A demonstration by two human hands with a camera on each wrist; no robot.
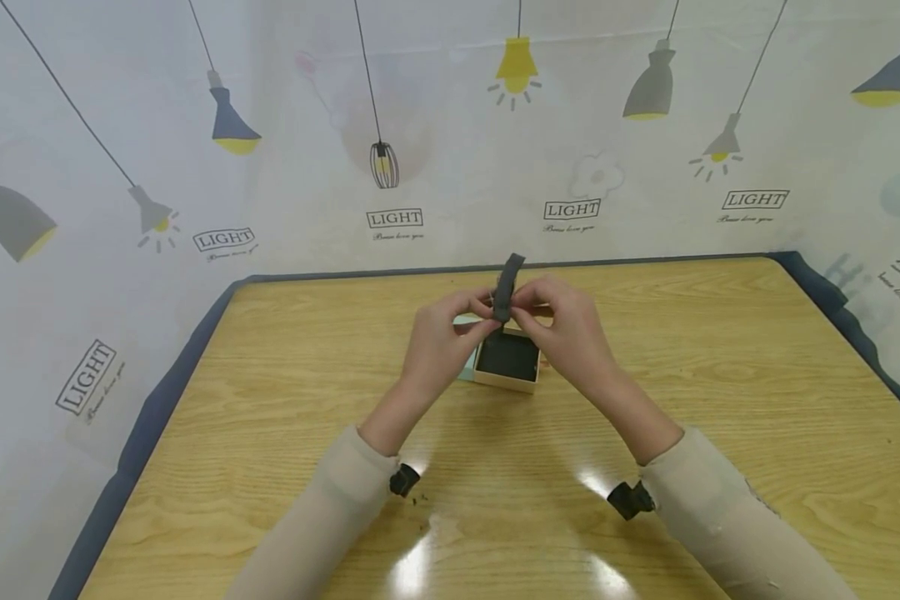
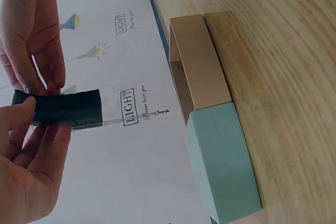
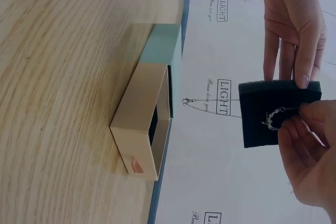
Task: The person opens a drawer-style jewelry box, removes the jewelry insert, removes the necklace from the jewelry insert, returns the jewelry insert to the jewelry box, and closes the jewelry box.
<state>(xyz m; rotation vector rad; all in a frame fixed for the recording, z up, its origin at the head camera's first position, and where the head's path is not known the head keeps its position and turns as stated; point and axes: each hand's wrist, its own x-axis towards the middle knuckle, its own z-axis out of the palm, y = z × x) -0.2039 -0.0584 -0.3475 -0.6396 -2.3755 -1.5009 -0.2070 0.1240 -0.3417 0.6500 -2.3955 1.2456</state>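
Above an open box, a black foam jewelry pad (image 3: pixel 257 124) is held up on edge. A silver necklace (image 3: pixel 272 120) with a curved, sparkling pendant lies across its face, and the chain's clasp end (image 2: pixel 157 113) dangles free below. My left hand (image 1: pixel 438 333) grips the pad by its edge between thumb and fingers. My right hand (image 1: pixel 570 329) pinches the necklace chain against the pad's face, fingertips touching the pad. Beneath them stands the beige box drawer (image 1: pixel 505 383), pulled partly out of its mint-green sleeve (image 2: pixel 226 156), with a dark interior.
The wooden table (image 1: pixel 307 375) stretches around the box. Behind it hangs a pale cloth (image 1: pixel 465 167) printed with lamps. Small dark specks (image 1: pixel 420 500) lie near the left forearm. Black cameras (image 1: pixel 630 500) are strapped at both wrists.
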